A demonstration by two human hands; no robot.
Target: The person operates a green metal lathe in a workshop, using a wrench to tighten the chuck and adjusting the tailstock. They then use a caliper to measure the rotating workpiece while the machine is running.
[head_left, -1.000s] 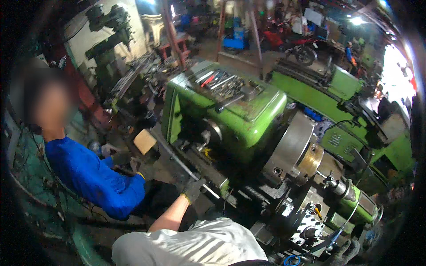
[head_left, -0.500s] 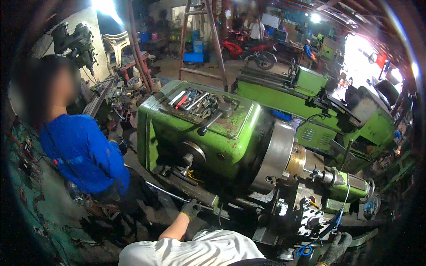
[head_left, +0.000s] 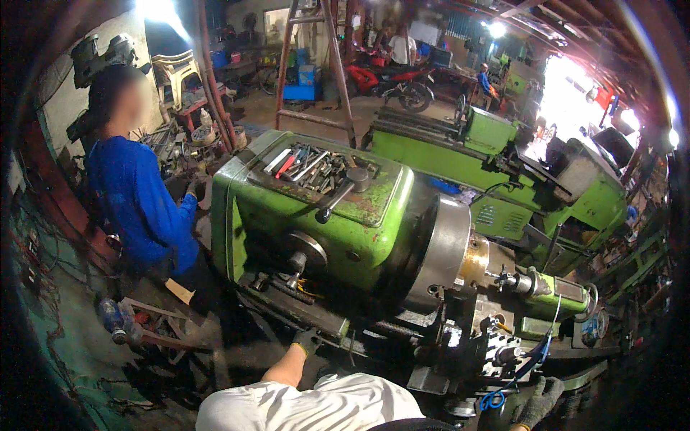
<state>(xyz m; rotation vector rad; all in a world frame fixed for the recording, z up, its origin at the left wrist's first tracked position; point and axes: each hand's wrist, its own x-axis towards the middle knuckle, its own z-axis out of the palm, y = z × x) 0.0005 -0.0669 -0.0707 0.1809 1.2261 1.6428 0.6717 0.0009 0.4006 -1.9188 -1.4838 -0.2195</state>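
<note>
In front of me stands a green lathe (head_left: 338, 237) with a large steel chuck (head_left: 440, 251). A brass-coloured round piece (head_left: 474, 263) sits at the chuck's face, and the tailstock (head_left: 550, 294) stands to its right. My left hand (head_left: 307, 340), in a dark glove, is at the lower front edge of the headstock; its fingers are too dark to make out. At the lower right, my gloved right hand (head_left: 543, 402) has its fingers stretched out, beside a blue hose (head_left: 493, 399) and below the tool post (head_left: 503, 353). I see nothing held in it.
Several hand tools lie in a tray (head_left: 314, 167) on the headstock, beside a lever (head_left: 343, 194). A person in blue (head_left: 140, 197) stands at the left, near a low metal frame (head_left: 162, 337). Behind are a second green lathe (head_left: 438, 154), a ladder (head_left: 316, 118) and a red motorcycle (head_left: 388, 80).
The view has shifted slightly. The person in blue stands more upright and has turned; a low metal frame and a bottle now show beside them. My hands stay about where they were.
</note>
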